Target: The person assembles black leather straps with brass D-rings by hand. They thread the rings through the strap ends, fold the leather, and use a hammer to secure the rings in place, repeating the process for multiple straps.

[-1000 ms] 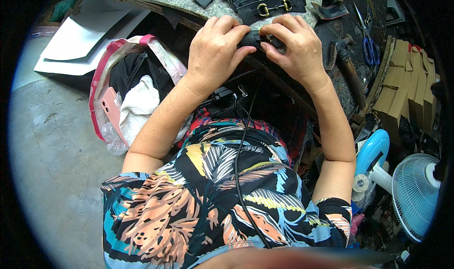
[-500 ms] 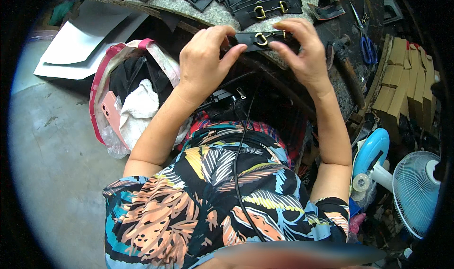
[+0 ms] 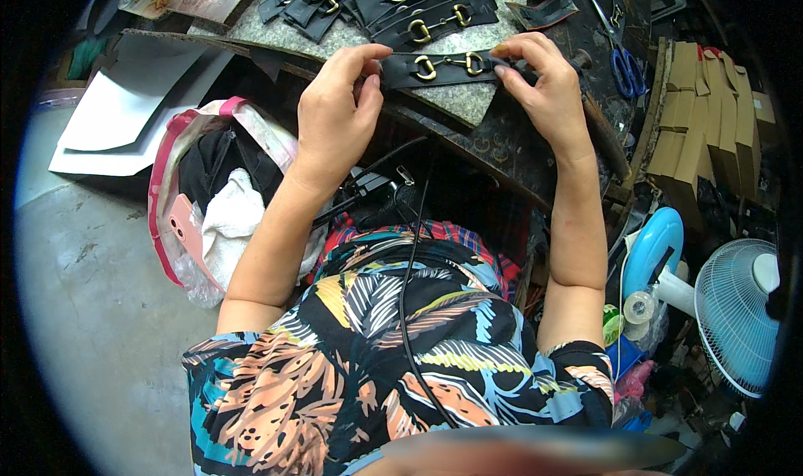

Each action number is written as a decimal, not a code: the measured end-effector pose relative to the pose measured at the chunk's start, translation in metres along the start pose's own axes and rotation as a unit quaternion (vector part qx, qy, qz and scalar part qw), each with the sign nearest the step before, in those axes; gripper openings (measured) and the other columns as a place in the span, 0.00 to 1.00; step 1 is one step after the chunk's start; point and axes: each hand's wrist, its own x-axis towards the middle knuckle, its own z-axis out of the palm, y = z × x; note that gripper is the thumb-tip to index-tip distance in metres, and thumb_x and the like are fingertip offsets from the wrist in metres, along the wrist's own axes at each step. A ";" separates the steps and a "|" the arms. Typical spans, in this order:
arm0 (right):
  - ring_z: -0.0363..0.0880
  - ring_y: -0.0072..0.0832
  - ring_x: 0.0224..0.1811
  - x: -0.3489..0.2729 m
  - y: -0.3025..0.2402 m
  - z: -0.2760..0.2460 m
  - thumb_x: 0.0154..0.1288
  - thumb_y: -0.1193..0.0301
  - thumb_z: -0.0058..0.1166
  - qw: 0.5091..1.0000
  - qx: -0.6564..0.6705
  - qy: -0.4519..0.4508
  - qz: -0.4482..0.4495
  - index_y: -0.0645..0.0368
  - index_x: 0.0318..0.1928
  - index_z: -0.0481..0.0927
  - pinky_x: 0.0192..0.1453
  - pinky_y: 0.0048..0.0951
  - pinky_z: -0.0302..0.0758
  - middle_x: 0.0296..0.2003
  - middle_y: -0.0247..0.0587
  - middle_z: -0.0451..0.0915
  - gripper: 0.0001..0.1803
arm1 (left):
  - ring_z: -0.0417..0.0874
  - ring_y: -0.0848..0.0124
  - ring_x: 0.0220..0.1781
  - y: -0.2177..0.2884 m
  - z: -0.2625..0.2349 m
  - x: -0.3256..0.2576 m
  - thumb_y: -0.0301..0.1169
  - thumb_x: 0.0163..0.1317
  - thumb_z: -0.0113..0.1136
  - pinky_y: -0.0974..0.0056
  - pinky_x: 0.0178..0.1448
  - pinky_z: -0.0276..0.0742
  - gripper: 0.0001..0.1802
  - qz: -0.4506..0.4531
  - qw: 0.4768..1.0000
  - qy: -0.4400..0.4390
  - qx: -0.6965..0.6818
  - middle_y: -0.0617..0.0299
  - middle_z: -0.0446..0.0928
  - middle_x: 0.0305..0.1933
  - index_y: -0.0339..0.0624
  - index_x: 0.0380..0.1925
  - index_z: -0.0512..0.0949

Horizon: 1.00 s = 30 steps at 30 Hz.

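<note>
A black leather strap (image 3: 456,74) with gold horsebit-style metal hardware spans the gap between my two hands at the front of a speckled stone slab (image 3: 470,102). At its left end, my left hand (image 3: 339,108) has curled fingers, the thumb lower; the exact grip is partly hidden. My right hand (image 3: 544,95) pinches the right end between thumb and fingers. Just behind, similar black straps (image 3: 418,20) with gold hardware lie overlapped on the slab, and a smaller bunch (image 3: 309,6) sits to their left.
Blue-handled scissors (image 3: 626,70) lie on the dark bench at right. Folded cardboard pieces (image 3: 694,133) stand beyond, above a white fan (image 3: 736,313). At left are white sheets (image 3: 117,112) and a pink-rimmed bag (image 3: 163,191) holding a cloth and a pink phone (image 3: 186,225).
The view has shifted, so the bench sits further left and higher. My right thumb has come in onto the strap's end, and the strap now shows over the slab's front.
</note>
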 end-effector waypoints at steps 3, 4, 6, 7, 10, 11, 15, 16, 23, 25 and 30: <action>0.82 0.40 0.49 0.002 -0.015 0.011 0.58 0.74 0.68 0.997 0.007 0.043 -0.061 0.54 0.45 0.88 0.56 0.38 0.79 0.43 0.39 0.84 0.13 | 0.83 0.70 0.33 0.002 0.000 -0.005 0.19 0.62 0.63 0.67 0.40 0.80 0.18 -0.022 0.999 -0.017 -0.026 0.57 0.81 0.38 0.39 0.52 0.81; 0.82 0.41 0.49 0.004 -0.021 0.017 0.58 0.74 0.68 0.995 0.023 0.053 -0.084 0.53 0.46 0.88 0.56 0.38 0.79 0.43 0.39 0.84 0.14 | 0.81 0.72 0.32 0.002 0.001 -0.006 0.19 0.62 0.64 0.68 0.40 0.80 0.18 -0.035 0.998 -0.019 -0.042 0.58 0.81 0.39 0.39 0.53 0.81; 0.82 0.40 0.47 0.008 -0.030 0.030 0.58 0.71 0.70 0.992 0.011 0.020 -0.128 0.52 0.48 0.88 0.53 0.39 0.80 0.42 0.39 0.84 0.15 | 0.81 0.72 0.32 0.003 0.004 -0.007 0.19 0.61 0.65 0.68 0.40 0.79 0.18 -0.030 0.997 -0.014 -0.067 0.58 0.81 0.39 0.39 0.53 0.81; 0.82 0.40 0.47 0.010 -0.033 0.035 0.58 0.71 0.70 0.991 0.004 -0.007 -0.131 0.51 0.48 0.88 0.52 0.38 0.80 0.41 0.38 0.83 0.16 | 0.81 0.72 0.32 0.003 0.005 -0.006 0.19 0.61 0.65 0.68 0.40 0.79 0.18 -0.027 0.996 -0.011 -0.079 0.58 0.81 0.39 0.39 0.53 0.81; 0.83 0.39 0.46 0.015 -0.033 0.040 0.57 0.70 0.71 0.990 -0.010 -0.037 -0.135 0.52 0.46 0.88 0.50 0.39 0.81 0.40 0.37 0.82 0.14 | 0.84 0.65 0.34 0.002 0.004 -0.005 0.21 0.60 0.66 0.65 0.40 0.81 0.17 -0.005 1.000 -0.021 0.001 0.57 0.81 0.39 0.42 0.51 0.82; 0.83 0.39 0.45 0.016 -0.033 0.040 0.57 0.70 0.71 0.990 -0.003 -0.041 -0.135 0.52 0.45 0.87 0.50 0.39 0.81 0.40 0.36 0.82 0.14 | 0.85 0.64 0.35 0.001 0.003 -0.005 0.21 0.60 0.66 0.64 0.40 0.81 0.17 0.012 0.999 -0.023 0.036 0.57 0.81 0.39 0.42 0.50 0.82; 0.83 0.38 0.44 0.016 -0.031 0.042 0.55 0.70 0.71 0.990 -0.001 -0.042 -0.136 0.51 0.42 0.87 0.49 0.39 0.81 0.39 0.35 0.82 0.12 | 0.85 0.66 0.37 -0.005 0.004 -0.003 0.20 0.60 0.68 0.66 0.40 0.80 0.15 0.132 0.985 0.006 0.109 0.56 0.83 0.41 0.41 0.48 0.84; 0.84 0.38 0.43 0.016 -0.031 0.042 0.55 0.70 0.71 0.989 -0.007 -0.040 -0.139 0.51 0.42 0.87 0.48 0.39 0.81 0.39 0.35 0.82 0.12 | 0.85 0.64 0.38 -0.006 0.004 -0.004 0.20 0.60 0.68 0.65 0.40 0.81 0.15 0.136 0.983 0.010 0.120 0.56 0.83 0.42 0.41 0.48 0.85; 0.83 0.38 0.43 0.014 -0.035 0.047 0.55 0.69 0.71 0.992 -0.020 -0.024 -0.118 0.50 0.38 0.86 0.49 0.39 0.80 0.39 0.34 0.82 0.10 | 0.85 0.59 0.45 -0.010 0.003 -0.006 0.25 0.57 0.70 0.59 0.47 0.82 0.13 0.078 0.991 0.032 0.106 0.61 0.82 0.41 0.46 0.43 0.85; 0.83 0.37 0.43 0.013 -0.036 0.049 0.56 0.68 0.71 0.993 -0.029 -0.016 -0.115 0.51 0.37 0.86 0.49 0.39 0.79 0.39 0.33 0.82 0.09 | 0.84 0.60 0.45 -0.011 0.001 -0.006 0.26 0.56 0.71 0.59 0.47 0.82 0.13 0.092 0.985 0.039 0.144 0.61 0.81 0.40 0.46 0.43 0.84; 0.83 0.37 0.43 0.012 -0.034 0.049 0.57 0.68 0.71 0.992 -0.033 -0.022 -0.123 0.51 0.37 0.86 0.49 0.40 0.79 0.39 0.33 0.82 0.08 | 0.83 0.61 0.44 -0.012 -0.002 -0.002 0.30 0.54 0.74 0.59 0.45 0.81 0.14 0.104 0.977 0.022 0.185 0.63 0.81 0.39 0.48 0.42 0.84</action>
